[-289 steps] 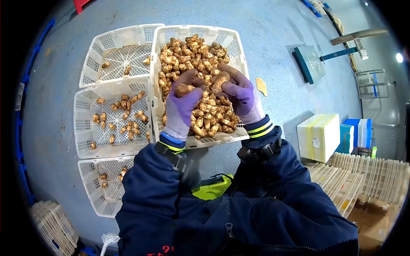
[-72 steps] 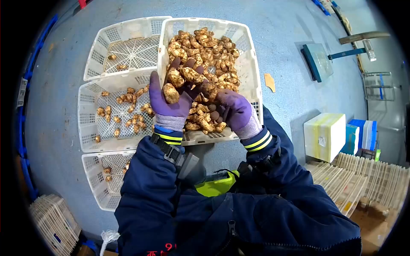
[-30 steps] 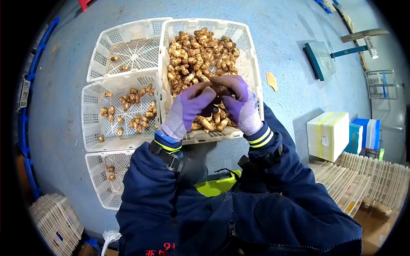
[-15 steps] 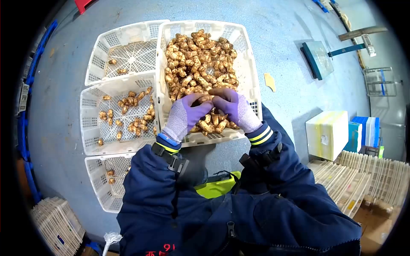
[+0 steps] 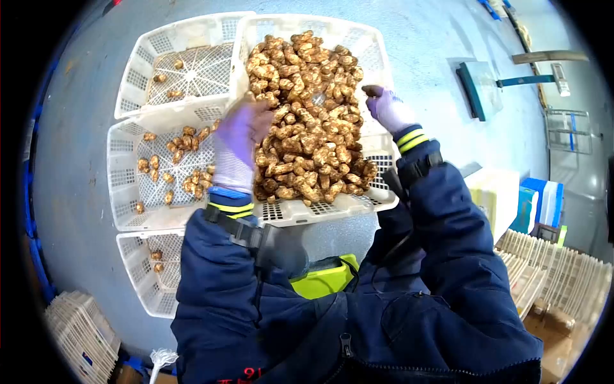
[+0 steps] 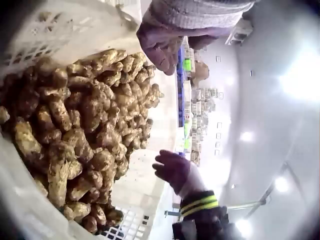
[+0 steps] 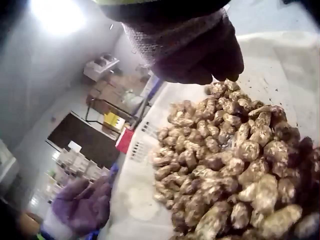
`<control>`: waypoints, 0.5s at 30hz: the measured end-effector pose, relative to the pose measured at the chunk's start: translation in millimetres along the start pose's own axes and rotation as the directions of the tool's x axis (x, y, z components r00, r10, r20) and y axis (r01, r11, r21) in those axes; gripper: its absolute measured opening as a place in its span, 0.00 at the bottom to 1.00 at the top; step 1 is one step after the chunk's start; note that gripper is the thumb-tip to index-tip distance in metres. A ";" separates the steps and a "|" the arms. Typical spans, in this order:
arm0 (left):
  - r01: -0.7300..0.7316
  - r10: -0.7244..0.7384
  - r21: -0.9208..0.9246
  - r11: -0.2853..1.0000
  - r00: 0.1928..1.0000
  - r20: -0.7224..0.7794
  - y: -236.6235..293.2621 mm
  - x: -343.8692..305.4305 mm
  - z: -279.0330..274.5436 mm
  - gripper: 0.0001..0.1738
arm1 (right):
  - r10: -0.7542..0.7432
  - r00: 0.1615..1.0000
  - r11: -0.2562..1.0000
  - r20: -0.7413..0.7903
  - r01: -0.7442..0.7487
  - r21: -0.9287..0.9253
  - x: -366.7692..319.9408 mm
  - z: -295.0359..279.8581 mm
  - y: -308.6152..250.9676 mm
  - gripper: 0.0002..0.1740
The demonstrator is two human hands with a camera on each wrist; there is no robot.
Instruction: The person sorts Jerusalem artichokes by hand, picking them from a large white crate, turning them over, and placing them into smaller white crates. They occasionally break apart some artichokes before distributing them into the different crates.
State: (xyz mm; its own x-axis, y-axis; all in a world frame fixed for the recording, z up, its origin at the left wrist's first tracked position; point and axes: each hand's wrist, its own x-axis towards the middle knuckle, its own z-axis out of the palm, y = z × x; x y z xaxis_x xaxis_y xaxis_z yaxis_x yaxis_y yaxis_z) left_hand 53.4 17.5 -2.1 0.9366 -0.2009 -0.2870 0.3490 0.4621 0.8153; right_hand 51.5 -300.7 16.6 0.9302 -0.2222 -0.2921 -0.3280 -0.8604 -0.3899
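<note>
Stubby brown-and-cream mushroom-like pieces (image 5: 307,134) are heaped in a white plastic crate (image 5: 377,54), their kind not certain. My left hand (image 5: 242,131), in a purple-palmed glove and blurred, hovers over this crate's left wall, its fingers toward the heap. My right hand (image 5: 390,109) hangs over the right wall, fingers loosely bent and holding nothing. Seen from the left wrist, the right hand (image 6: 175,170) has its fingers a little apart. The left hand (image 7: 82,205) shows beyond the crate wall in the right wrist view.
Three more white crates stand at left: an upper one (image 5: 131,83), a middle one (image 5: 121,211) and a lower one (image 5: 144,281), each with some of the pieces. A platform scale (image 5: 480,89) is at right, with a foam box (image 5: 502,198) and stacked crates (image 5: 563,269) nearer.
My hands, together over the near part of the heap half a second ago, have parted to either side. One more piece shows in the upper left crate. The near heap is now uncovered.
</note>
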 end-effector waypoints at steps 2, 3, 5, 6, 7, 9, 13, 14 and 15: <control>0.187 -0.208 0.189 0.964 0.973 0.098 -3.2 -12.6 22.9 0.25 | -0.008 1.000 0.995 0.030 0.011 -0.103 29.2 14.1 -1.2 0.21; 0.228 -0.306 0.358 0.905 0.935 0.180 -6.1 -18.2 33.1 0.24 | 0.004 0.998 0.979 0.065 0.009 -0.204 41.7 20.8 -5.3 0.22; 0.381 -0.457 0.301 0.875 0.854 0.249 -15.9 -34.1 49.5 0.23 | 0.041 0.986 0.928 0.163 0.022 -0.372 76.5 49.2 4.7 0.23; 0.340 -0.475 0.400 0.851 0.823 0.312 -25.8 -35.7 49.2 0.22 | 0.042 0.993 0.929 0.107 0.001 -0.371 79.3 59.6 2.1 0.25; 0.291 -0.499 0.492 0.821 0.783 0.370 -35.0 -35.5 48.1 0.21 | 0.044 0.998 0.929 0.049 -0.023 -0.369 81.8 69.0 0.2 0.27; -0.223 -0.292 0.696 0.682 0.790 0.539 -50.4 -34.6 41.0 0.19 | 0.077 0.997 0.876 0.014 -0.061 -0.479 80.2 79.1 -6.9 0.28; 0.353 -0.579 0.580 0.734 0.772 0.262 -46.6 -31.9 47.6 0.20 | 0.012 1.000 0.968 -0.026 -0.018 -0.249 71.5 60.8 12.9 0.21; 0.423 -0.608 0.539 0.728 0.762 0.224 -38.9 -33.0 50.4 0.20 | 0.021 0.999 0.994 -0.025 -0.023 -0.108 58.4 49.6 11.1 0.21; 0.409 -0.589 0.532 0.742 0.777 0.224 -44.9 -32.1 46.9 0.21 | 0.028 0.999 0.999 -0.024 -0.027 0.036 47.5 42.9 11.5 0.21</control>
State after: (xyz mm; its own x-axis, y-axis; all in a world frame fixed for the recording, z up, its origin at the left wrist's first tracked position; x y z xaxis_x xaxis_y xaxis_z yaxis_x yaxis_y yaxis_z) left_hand 6.3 -37.4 -5.9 0.5152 -0.6213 -0.5903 0.6254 -0.1985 0.7547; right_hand 84.8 -301.5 -39.1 0.9246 -0.2570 -0.2813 -0.3585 -0.8371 -0.4133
